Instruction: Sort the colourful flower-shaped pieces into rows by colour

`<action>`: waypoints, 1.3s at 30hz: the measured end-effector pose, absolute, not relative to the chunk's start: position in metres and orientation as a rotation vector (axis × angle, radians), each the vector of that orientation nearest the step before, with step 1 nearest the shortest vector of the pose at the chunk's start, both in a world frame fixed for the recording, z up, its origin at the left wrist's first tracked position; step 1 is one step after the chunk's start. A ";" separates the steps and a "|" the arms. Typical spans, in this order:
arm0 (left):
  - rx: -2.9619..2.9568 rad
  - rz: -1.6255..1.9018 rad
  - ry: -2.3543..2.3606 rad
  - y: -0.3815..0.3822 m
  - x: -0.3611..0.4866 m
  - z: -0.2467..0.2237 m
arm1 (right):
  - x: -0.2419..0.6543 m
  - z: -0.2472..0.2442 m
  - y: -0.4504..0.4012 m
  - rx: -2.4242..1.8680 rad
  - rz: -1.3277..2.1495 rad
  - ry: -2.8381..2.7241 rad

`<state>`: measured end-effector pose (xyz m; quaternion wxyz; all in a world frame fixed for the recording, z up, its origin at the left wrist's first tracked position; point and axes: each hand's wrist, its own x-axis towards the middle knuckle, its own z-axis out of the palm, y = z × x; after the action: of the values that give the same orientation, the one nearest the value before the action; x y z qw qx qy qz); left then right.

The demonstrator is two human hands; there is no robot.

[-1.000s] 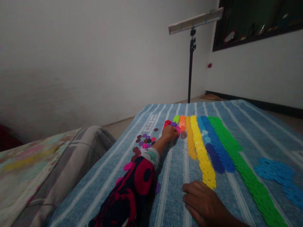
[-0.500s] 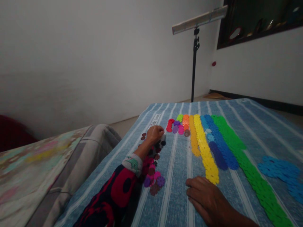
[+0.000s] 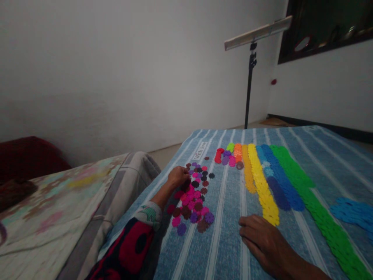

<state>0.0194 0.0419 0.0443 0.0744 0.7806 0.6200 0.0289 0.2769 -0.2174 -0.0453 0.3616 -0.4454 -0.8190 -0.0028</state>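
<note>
My left hand [image 3: 178, 177] reaches into a loose pile of small flower-shaped discs [image 3: 190, 200], mostly pink, with purple, brown and black ones among them. Its fingers are pinched together at the pile's left side; whatever is between the fingertips is hidden. My right hand [image 3: 262, 237] lies on the striped blue cloth [image 3: 224, 241] with loosely bent fingers and holds nothing visible. Just beyond it ends a row of yellow discs [image 3: 264, 190]. Short rows of red discs [image 3: 219, 155] and orange discs [image 3: 238, 151] lie farther back.
Long rows of blue discs [image 3: 282, 179] and green discs [image 3: 323, 221] run along the right side. A light blue cluster [image 3: 352, 212] lies farther right. Behind the cloth stands a black stand [image 3: 249, 85]. To the left is a surface covered by a patterned cloth [image 3: 67, 206].
My left hand has moved back from the far end of the pile to its left side, uncovering many discs. My right hand stays resting on the cloth. The view has shifted slightly left.
</note>
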 end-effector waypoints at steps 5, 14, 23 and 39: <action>2.402 0.102 1.807 0.043 0.034 0.038 | 0.276 -0.046 -0.217 -1.155 0.018 -2.121; 2.441 0.019 1.765 0.051 0.043 0.039 | 0.274 -0.048 -0.216 -1.185 0.046 -2.109; 2.448 0.030 1.755 0.050 0.043 0.038 | 0.275 -0.046 -0.217 -1.166 0.025 -2.089; 2.177 0.380 1.638 0.056 0.026 0.031 | 0.274 -0.046 -0.217 -1.208 0.075 -2.119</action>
<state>0.0265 0.0561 0.0310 0.1943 0.7763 0.5841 0.1354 0.2739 -0.2168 -0.0464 0.3436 -0.4647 -0.8155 0.0291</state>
